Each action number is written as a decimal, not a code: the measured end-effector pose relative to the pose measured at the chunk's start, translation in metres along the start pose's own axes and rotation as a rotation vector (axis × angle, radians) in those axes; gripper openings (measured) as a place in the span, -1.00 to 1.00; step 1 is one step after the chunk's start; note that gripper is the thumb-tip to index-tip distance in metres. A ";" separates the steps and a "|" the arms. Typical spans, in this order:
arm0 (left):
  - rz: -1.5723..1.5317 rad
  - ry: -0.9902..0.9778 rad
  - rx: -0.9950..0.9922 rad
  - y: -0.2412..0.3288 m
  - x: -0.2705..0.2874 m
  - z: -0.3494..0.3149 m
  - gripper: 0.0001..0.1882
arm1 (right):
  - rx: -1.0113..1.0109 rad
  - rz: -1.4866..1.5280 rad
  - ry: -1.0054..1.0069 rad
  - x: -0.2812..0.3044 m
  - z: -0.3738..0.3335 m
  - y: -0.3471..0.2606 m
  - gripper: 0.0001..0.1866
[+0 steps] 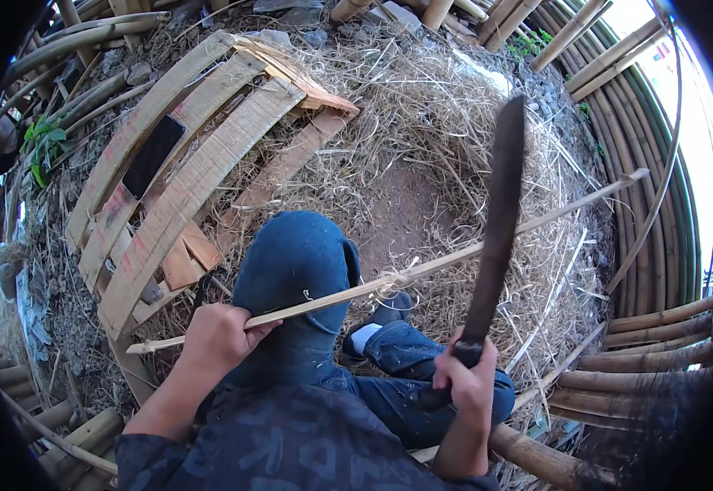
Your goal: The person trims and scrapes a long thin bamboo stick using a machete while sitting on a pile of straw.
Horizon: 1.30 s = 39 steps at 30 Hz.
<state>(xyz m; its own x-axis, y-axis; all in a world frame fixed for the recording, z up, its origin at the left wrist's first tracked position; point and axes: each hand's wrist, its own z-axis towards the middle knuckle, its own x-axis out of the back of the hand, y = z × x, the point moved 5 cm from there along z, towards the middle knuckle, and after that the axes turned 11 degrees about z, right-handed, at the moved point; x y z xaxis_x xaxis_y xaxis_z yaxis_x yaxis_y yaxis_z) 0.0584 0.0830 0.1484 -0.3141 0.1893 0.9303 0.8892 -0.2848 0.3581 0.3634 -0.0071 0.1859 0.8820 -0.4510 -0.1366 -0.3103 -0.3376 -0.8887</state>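
Note:
A long split bamboo strip (446, 260) slants across my legs, its far end up to the right. Near its lower left end, my left hand (224, 331) is closed around it, above my bent knee in blue jeans. Curled shavings cling to the strip's middle. My right hand (467, 375) grips the dark handle of a machete (499, 221) over my other leg. The machete's long dark blade points up and away from me, passing across the strip in the picture. Whether blade and strip touch, I cannot tell.
A wooden pallet (201, 176) lies at the left with a black phone (153, 155) on its slats. Bamboo shavings (422, 106) cover much of the ground ahead. Bamboo poles (651, 204) stand along the right, with a thick pole (553, 458) at lower right.

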 end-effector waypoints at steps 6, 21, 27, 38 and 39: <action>-0.006 -0.035 0.005 0.005 -0.001 0.004 -0.47 | -0.128 -0.157 -0.129 -0.023 -0.012 0.043 -0.75; -0.006 -0.151 -0.006 -0.004 -0.006 0.012 -0.35 | 0.162 0.354 0.180 0.022 0.013 -0.010 -0.68; -0.050 -0.231 0.084 -0.012 -0.004 0.009 -0.32 | 0.045 0.030 0.025 -0.004 0.013 0.030 -0.70; 0.041 -0.166 0.050 -0.002 0.002 0.009 -0.40 | 0.140 0.228 0.131 0.015 0.009 -0.003 -0.76; 0.042 -0.152 0.045 0.001 0.001 0.008 -0.40 | 0.153 0.277 0.174 0.016 0.010 -0.003 -0.77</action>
<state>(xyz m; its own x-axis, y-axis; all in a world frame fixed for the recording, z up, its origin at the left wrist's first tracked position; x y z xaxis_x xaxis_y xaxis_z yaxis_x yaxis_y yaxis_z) 0.0615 0.0902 0.1490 -0.2254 0.3191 0.9205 0.9154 -0.2541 0.3122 0.3815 -0.0047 0.1817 0.6943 -0.6465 -0.3162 -0.4603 -0.0612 -0.8857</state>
